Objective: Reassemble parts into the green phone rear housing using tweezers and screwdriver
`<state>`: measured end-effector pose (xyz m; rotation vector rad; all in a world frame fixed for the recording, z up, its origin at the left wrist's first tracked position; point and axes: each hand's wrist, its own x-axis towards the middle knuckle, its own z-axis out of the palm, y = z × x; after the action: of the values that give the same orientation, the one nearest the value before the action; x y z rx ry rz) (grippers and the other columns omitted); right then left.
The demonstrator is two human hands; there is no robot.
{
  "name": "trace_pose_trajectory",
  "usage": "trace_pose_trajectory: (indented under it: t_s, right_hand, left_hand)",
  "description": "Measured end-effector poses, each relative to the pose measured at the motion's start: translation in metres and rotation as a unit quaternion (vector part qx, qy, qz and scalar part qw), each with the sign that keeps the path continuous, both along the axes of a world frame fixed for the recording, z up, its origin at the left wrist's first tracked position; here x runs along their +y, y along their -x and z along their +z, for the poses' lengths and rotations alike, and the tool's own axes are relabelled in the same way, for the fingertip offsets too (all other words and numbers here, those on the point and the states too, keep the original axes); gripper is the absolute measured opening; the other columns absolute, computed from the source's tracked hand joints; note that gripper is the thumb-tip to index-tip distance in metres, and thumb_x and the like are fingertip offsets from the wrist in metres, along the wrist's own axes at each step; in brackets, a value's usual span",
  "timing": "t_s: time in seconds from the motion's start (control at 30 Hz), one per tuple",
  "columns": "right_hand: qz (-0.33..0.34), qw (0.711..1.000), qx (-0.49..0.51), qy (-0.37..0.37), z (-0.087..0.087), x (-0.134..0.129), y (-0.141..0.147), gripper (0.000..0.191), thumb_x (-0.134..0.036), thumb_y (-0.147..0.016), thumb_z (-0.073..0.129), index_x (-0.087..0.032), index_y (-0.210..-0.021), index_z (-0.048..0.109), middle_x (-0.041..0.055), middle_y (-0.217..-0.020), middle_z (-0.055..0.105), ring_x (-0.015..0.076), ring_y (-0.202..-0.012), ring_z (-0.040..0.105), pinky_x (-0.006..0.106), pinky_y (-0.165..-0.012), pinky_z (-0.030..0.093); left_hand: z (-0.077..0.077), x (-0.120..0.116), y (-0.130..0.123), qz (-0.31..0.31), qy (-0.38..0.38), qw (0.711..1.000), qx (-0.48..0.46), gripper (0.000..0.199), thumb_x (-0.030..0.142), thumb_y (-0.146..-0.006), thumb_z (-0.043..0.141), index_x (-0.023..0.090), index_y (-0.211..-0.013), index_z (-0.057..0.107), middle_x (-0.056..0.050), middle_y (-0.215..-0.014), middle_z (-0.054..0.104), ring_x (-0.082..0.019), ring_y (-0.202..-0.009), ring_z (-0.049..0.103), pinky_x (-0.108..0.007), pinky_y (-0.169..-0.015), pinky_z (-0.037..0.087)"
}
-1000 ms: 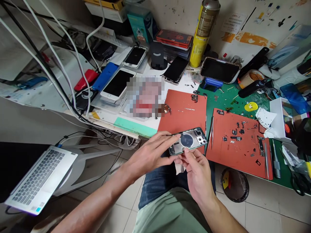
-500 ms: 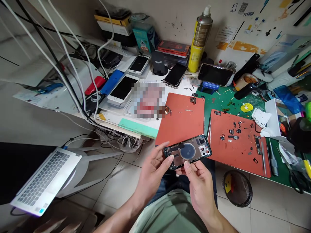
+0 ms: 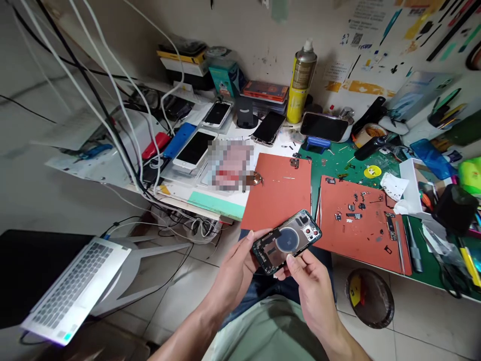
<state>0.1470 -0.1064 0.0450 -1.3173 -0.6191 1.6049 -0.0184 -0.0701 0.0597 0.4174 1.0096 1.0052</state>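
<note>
Over my lap, just off the bench edge, I hold a phone back housing [image 3: 270, 253] with its inner side up. A round wireless charging coil [image 3: 287, 240] sits at its middle and the camera openings lie at its right end. My left hand [image 3: 240, 265] grips the left end, its thumb along the edge and the other fingers partly hidden underneath. My right hand [image 3: 306, 273] pinches the lower long edge, thumb on top and fingers bent below. On the right orange mat [image 3: 361, 250] lie several small phone parts and a circuit board [image 3: 391, 226].
Another orange mat [image 3: 276, 195] lies on the bench left of the first. Behind stand a spray can [image 3: 301, 82] and a propped phone [image 3: 323, 126]. Scissors [image 3: 453, 278] lie far right. A waste bin [image 3: 370, 298] stands below the bench; a laptop [image 3: 80, 288] is at left.
The phone housing has tilted, its right end turning upward and its left end dropping. My left thumb has shifted from its face to the edge. The camera view has shifted slightly.
</note>
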Motion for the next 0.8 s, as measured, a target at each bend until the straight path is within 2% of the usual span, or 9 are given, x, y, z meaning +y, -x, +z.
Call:
trace_pose_trajectory:
  t_s: [0.17, 0.27, 0.37, 0.5, 0.63, 0.7, 0.8]
  right_hand:
    - [0.037, 0.999, -0.019, -0.018, 0.007, 0.014, -0.012, 0.049, -0.068, -0.097, 0.078, -0.02, -0.087, 0.07, 0.0009, -0.074, 0.069, 0.016, -0.069, 0.063, 0.029, -0.07, 0.05]
    - [0.043, 0.998, -0.036, -0.017, 0.006, 0.023, -0.018, 0.052, -0.07, -0.097, 0.076, -0.02, -0.085, 0.067, 0.0001, -0.072, 0.067, 0.0154, -0.068, 0.063, 0.028, -0.07, 0.049]
    - [0.047, 0.998, -0.048, -0.016, 0.003, 0.033, -0.022, 0.053, -0.071, -0.098, 0.073, -0.021, -0.085, 0.065, -0.001, -0.07, 0.064, 0.0143, -0.066, 0.059, 0.028, -0.068, 0.047]
    - [0.056, 0.994, -0.093, -0.025, 0.004, 0.048, -0.026, 0.055, -0.073, -0.101, 0.068, -0.021, -0.084, 0.064, -0.0022, -0.07, 0.059, 0.0132, -0.066, 0.053, 0.026, -0.064, 0.042]
    - [0.07, 0.989, -0.121, -0.038, 0.011, 0.061, -0.028, 0.058, -0.077, -0.099, 0.066, -0.019, -0.096, 0.074, -0.0008, -0.075, 0.059, 0.0139, -0.069, 0.052, 0.027, -0.064, 0.041]
    - [0.073, 0.989, -0.121, -0.034, 0.013, 0.063, -0.029, 0.06, -0.077, -0.099, 0.066, -0.019, -0.104, 0.078, 0.0001, -0.077, 0.061, 0.0144, -0.069, 0.052, 0.028, -0.065, 0.043]
    - [0.081, 0.99, -0.112, -0.015, 0.011, 0.061, -0.029, 0.058, -0.075, -0.099, 0.068, -0.019, -0.112, 0.081, 0.0018, -0.079, 0.067, 0.0163, -0.071, 0.059, 0.029, -0.068, 0.048]
  left_hand:
    - [0.004, 0.011, 0.004, -0.058, -0.01, 0.998, 0.004, 0.053, 0.057, -0.098, 0.081, 0.014, -0.128, 0.084, -0.016, -0.115, 0.086, -0.031, -0.099, 0.081, -0.039, -0.087, 0.066]
    - [0.001, 0.014, 0.007, -0.077, 0.0, 0.997, 0.028, 0.057, 0.059, -0.093, 0.087, 0.014, -0.127, 0.084, -0.016, -0.109, 0.086, -0.029, -0.089, 0.081, -0.038, -0.078, 0.067]
    - [0.0, 0.016, 0.007, -0.092, 0.004, 0.995, 0.049, 0.061, 0.059, -0.088, 0.092, 0.014, -0.127, 0.083, -0.014, -0.104, 0.086, -0.027, -0.082, 0.082, -0.038, -0.077, 0.069]
    - [0.0, 0.021, 0.004, -0.116, -0.012, 0.99, 0.076, 0.057, 0.061, -0.089, 0.09, 0.016, -0.123, 0.082, -0.012, -0.106, 0.085, -0.019, -0.069, 0.079, -0.031, -0.071, 0.066]
    - [-0.005, 0.026, 0.001, -0.124, -0.017, 0.989, 0.076, 0.055, 0.06, -0.09, 0.089, 0.015, -0.119, 0.078, -0.009, -0.092, 0.081, -0.018, -0.067, 0.075, -0.025, -0.055, 0.058]
    - [-0.007, 0.027, -0.002, -0.112, -0.02, 0.991, 0.074, 0.053, 0.059, -0.091, 0.089, 0.016, -0.119, 0.077, -0.005, -0.083, 0.076, -0.017, -0.066, 0.073, -0.024, -0.055, 0.056]
    - [-0.009, 0.028, -0.006, -0.095, -0.025, 0.992, 0.077, 0.055, 0.061, -0.092, 0.087, 0.015, -0.12, 0.075, -0.003, -0.079, 0.073, -0.016, -0.066, 0.071, -0.023, -0.056, 0.055]
